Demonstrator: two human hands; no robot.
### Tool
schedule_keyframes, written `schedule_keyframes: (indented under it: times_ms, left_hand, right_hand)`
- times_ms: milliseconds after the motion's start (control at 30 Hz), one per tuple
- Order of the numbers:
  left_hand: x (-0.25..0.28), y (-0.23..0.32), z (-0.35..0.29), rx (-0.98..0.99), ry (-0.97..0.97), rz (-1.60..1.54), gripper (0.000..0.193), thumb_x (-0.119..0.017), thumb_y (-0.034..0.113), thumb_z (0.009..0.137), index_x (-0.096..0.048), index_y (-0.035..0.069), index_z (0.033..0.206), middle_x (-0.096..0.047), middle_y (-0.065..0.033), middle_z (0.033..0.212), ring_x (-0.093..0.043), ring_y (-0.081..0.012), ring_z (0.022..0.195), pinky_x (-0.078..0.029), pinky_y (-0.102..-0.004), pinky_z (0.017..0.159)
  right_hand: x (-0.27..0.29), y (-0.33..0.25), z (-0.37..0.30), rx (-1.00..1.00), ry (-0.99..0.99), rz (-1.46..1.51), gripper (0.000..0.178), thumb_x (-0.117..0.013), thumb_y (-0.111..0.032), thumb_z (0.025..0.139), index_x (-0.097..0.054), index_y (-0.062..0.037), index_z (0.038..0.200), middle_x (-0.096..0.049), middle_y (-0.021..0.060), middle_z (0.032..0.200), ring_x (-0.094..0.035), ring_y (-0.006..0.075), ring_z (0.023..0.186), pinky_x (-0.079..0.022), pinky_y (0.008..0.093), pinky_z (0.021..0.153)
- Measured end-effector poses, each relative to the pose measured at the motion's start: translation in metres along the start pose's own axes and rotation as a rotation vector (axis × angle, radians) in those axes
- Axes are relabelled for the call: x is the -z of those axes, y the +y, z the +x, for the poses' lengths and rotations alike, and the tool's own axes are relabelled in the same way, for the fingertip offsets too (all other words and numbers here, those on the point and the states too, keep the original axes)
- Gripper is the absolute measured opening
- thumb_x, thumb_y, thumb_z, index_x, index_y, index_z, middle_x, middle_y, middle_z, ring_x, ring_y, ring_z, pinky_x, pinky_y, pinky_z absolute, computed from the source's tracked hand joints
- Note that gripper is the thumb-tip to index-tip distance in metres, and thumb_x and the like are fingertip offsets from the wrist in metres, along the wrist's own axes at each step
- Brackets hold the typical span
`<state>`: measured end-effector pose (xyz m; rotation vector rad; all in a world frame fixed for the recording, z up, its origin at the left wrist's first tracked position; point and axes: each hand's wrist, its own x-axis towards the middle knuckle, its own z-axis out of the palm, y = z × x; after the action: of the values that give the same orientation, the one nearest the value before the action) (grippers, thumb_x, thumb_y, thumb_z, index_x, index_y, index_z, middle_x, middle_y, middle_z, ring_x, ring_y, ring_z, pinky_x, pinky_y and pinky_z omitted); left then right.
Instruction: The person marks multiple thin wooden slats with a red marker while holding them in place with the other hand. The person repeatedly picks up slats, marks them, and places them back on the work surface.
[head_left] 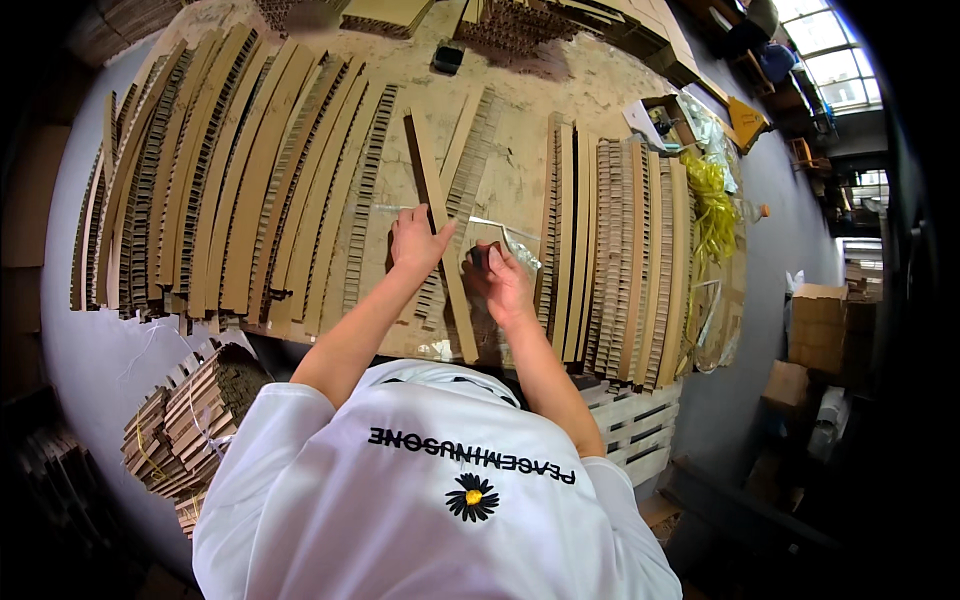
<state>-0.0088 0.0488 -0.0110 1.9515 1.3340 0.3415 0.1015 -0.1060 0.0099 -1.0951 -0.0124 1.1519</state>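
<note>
A long honeycomb cardboard strip (457, 300) lies slanted across the middle of the worktable. My left hand (415, 243) is closed over it, fingers on its left side and thumb across to the right. Just right of the strip, my right hand (508, 288) pinches a small dark object (481, 257); its kind cannot be made out. Beneath and beyond the held strip is another cardboard strip (470, 150) with its honeycomb edge showing. Clear plastic film or tape (522, 252) lies beside my right hand.
Rows of cardboard strips (235, 180) stand at the left, with another row (615, 260) at the right. A small black box (447, 60) sits farther back. Yellow strapping (708, 205) is bunched at the right edge. Bundled cardboard (190, 415) stands below on the left.
</note>
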Motion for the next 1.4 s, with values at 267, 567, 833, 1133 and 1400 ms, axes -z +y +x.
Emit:
schedule_keyframes:
  times_ms: [267,567,833,1133,1400]
  left_hand:
    - [-0.007,0.018,-0.025,-0.256,0.113,-0.046,0.043,-0.071,0.021,0.084,-0.061,0.009,0.124,-0.059,-0.0129,0.12,-0.055,-0.0373,0.112,-0.05,-0.0472,0.092]
    - [-0.027,0.07,-0.032,-0.369,0.328,-0.232,0.035,-0.072,0.004,0.081,-0.065,0.0,0.114,-0.061,-0.0146,0.112,-0.059,-0.0361,0.106,-0.049,-0.0419,0.092]
    - [-0.027,0.026,-0.065,-0.328,0.089,0.393,0.021,-0.065,0.011,0.081,-0.065,0.003,0.101,-0.058,-0.0141,0.105,-0.057,-0.0353,0.1,-0.051,-0.0465,0.08]
    - [-0.048,0.036,-0.082,-0.663,0.186,0.37,0.028,-0.064,0.007,0.075,-0.062,0.004,0.103,-0.056,-0.0123,0.102,-0.056,-0.0328,0.097,-0.049,-0.0425,0.076]
    - [-0.02,0.031,-0.067,-0.287,0.073,0.664,0.022,-0.065,0.009,0.079,-0.061,0.002,0.099,-0.057,-0.0156,0.103,-0.058,-0.0351,0.095,-0.051,-0.044,0.078]
  right_hand:
    - [-0.012,-0.005,-0.013,-0.06,-0.011,0.178,0.033,-0.07,-0.028,0.095,-0.065,-0.0079,0.12,-0.069,0.0058,0.116,-0.065,0.0214,0.107,-0.051,0.0441,0.092]
    - [-0.019,-0.042,-0.008,0.11,-0.063,0.15,0.026,-0.069,-0.025,0.096,-0.067,-0.0079,0.116,-0.07,0.0036,0.113,-0.065,0.0181,0.101,-0.053,0.0377,0.087]
    - [0.057,-0.047,0.005,0.057,0.078,0.051,0.022,-0.071,-0.026,0.095,-0.066,-0.0112,0.11,-0.07,0.0026,0.105,-0.065,0.0201,0.098,-0.052,0.0417,0.085]
    - [0.062,-0.042,0.001,-0.021,-0.078,-0.013,0.02,-0.071,-0.023,0.094,-0.068,-0.0101,0.11,-0.071,0.0013,0.105,-0.066,0.0163,0.097,-0.054,0.0382,0.087]
    - [0.056,-0.045,0.002,-0.021,-0.035,-0.033,0.02,-0.068,-0.023,0.096,-0.066,-0.0067,0.108,-0.07,0.0049,0.104,-0.066,0.0197,0.1,-0.052,0.0437,0.095]
